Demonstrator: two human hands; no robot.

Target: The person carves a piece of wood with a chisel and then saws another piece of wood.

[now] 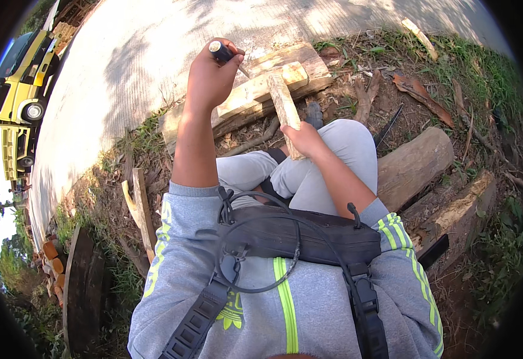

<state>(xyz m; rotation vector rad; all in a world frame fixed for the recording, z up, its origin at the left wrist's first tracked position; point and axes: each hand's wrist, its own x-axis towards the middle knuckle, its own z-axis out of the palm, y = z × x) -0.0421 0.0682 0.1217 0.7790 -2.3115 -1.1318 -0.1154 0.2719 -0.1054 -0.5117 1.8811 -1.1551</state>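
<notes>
My left hand [213,81] is wrapped round the black handle of a chisel [221,51], whose pale butt end faces up. Its thin metal shaft points down towards a pale, squared wooden beam [243,96]; I cannot tell whether the tip touches the wood. In my right hand [303,139] is a short, rough-cut stick of wood [283,103], gripped near its lower end. The stick's far end overlaps the beam from above. Behind the beam, a wide wooden plank [291,58] lies at the concrete's edge.
A thick log [417,161] lies to the right of my bent legs, with another split log [459,206] beside it. Bark pieces [423,99] litter the ground. A yellow truck [19,90] stands far left on the concrete road [124,78]. Wood strips [143,212] lie at my left.
</notes>
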